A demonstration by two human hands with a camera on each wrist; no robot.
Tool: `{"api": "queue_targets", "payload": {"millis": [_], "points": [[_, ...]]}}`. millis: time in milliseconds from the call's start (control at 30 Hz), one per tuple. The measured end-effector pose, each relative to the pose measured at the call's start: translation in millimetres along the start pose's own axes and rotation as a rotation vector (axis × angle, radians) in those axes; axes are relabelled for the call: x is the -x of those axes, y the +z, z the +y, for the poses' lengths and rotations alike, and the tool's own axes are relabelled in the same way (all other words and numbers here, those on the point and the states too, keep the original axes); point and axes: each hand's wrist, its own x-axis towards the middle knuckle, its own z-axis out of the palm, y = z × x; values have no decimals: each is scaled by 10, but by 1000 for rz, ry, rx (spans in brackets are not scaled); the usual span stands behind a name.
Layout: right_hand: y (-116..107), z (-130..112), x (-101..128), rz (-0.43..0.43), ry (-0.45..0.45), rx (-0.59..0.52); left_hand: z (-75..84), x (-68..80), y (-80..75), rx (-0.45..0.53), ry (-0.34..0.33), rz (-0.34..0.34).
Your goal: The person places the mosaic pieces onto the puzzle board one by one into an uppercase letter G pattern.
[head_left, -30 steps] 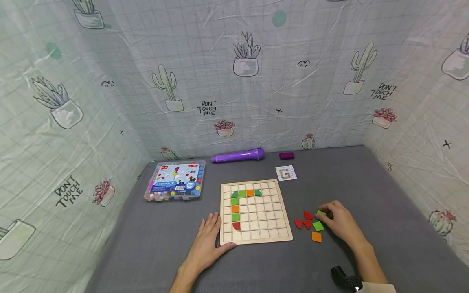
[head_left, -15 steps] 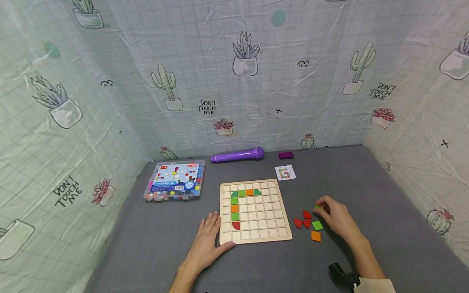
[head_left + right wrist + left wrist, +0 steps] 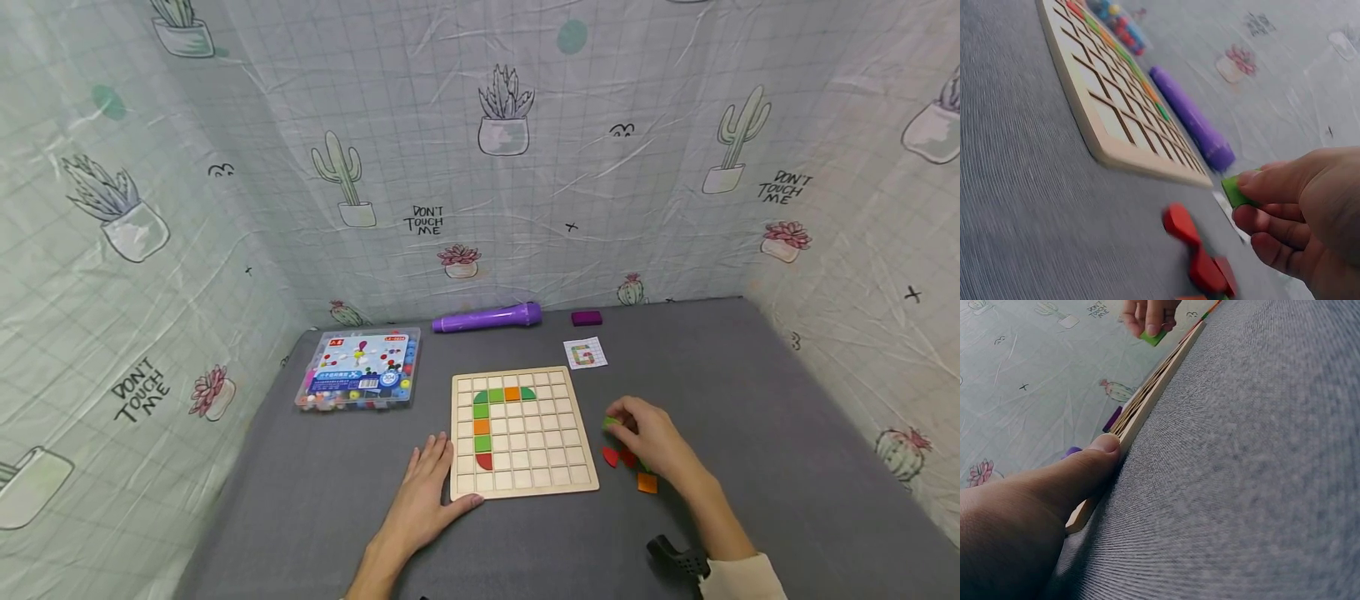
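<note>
The grey table surface (image 3: 750, 400) is being used as the work area, and the wooden grid board (image 3: 522, 433) is lying flat near its front middle. A curve of coloured tiles is being built in the board's cells: green and orange pieces run along the second row and down the second column from the left, ending in a red rounded piece near the bottom.

The board is being steadied by the left hand (image 3: 423, 500), which is lying flat and relaxed with straight fingers against the board's left edge; in the left wrist view the thumb (image 3: 1079, 472) is seen pressing against the board's thin side. This bracing is judged worth keeping, since the board could slide on the cloth while a tile is being pushed into a cell.

A green tile (image 3: 611, 422) is being pinched between thumb and fingertips of the right hand (image 3: 651, 437), lifted just off the table and just beside the board's right edge. In the right wrist view only a corner of the tile (image 3: 1235, 190) is showing beyond the fingertips, so its full shape cannot be told.

The loose tiles (image 3: 626, 462), red and orange, are lying beneath and beside that hand. The tile is best being brought over flat, its edges squared to the grid lines, and lowered without the placed pieces being nudged. The small pattern card (image 3: 585, 353) behind the board is being kept in sight for checking the cell.
</note>
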Motion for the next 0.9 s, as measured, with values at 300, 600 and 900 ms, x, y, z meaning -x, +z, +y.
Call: {"api": "queue_targets", "payload": {"millis": [300, 600, 900], "points": [[254, -269, -146, -49, -66, -71, -12, 5, 3, -1, -4, -6], [534, -513, -248, -83, -190, -120, -15, 4, 4, 5, -7, -7], [764, -719, -286, -157, -274, -91, -7, 4, -5, 1, -10, -8]]}}
